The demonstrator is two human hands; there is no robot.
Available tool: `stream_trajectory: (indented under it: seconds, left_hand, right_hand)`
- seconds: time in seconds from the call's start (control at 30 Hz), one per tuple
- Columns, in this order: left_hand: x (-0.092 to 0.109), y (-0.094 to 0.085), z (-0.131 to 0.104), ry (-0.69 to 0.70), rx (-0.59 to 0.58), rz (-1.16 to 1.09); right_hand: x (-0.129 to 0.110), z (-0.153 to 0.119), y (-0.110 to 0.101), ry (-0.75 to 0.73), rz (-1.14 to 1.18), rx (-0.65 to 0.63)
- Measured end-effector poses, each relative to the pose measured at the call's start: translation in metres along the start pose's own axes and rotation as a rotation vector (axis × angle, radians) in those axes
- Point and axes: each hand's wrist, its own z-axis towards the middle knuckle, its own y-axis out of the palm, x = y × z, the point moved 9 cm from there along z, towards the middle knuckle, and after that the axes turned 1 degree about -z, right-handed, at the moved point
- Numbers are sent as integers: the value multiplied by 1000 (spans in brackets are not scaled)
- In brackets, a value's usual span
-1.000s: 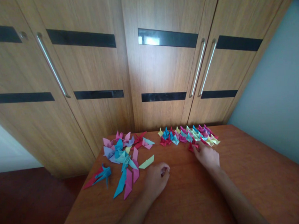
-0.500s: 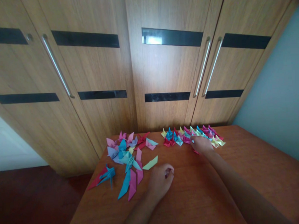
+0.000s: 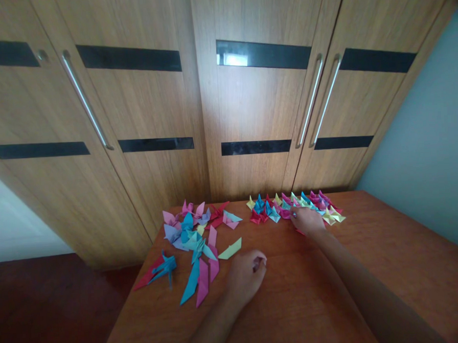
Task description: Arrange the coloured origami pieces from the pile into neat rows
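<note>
1. Head view, room: a reddish-brown wooden table (image 3: 391,265) stands against a wooden wardrobe (image 3: 248,104) with black inlaid strips and long metal handles (image 3: 85,99). A pale blue wall (image 3: 435,145) runs along the right, and dark red floor (image 3: 48,309) shows at lower left.

2. Head view, paper: a row of small folded pieces (image 3: 277,210) in red, blue, pink, yellow and green lies along the far edge of the table. A looser pile of larger folds (image 3: 193,229) lies to the left of it, with long blue and pink strips (image 3: 198,280) trailing toward the near side.

3. Head view, right hand (image 3: 309,221): stretched out to the row, it covers its middle part, fingers curled down onto the pieces. A red piece (image 3: 299,232) peeks out from under the palm. Whether the fingers pinch a piece cannot be told.

4. Head view, left hand (image 3: 245,278): it rests on the table near the strips, apart from them, fingers curled in loosely. Something small and dark shows between thumb and fingers, too unclear to name.
</note>
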Motion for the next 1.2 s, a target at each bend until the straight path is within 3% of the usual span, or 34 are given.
stream_trajectory:
  seconds: [0.73,1.2]
  left_hand:
    - [5,-1,0,9,-7,14]
    - [4,-2,-1,23,5,-8]
  right_hand:
    - [2,5,5,13,-16,-1]
    - [-3,-1,2,100,94,16]
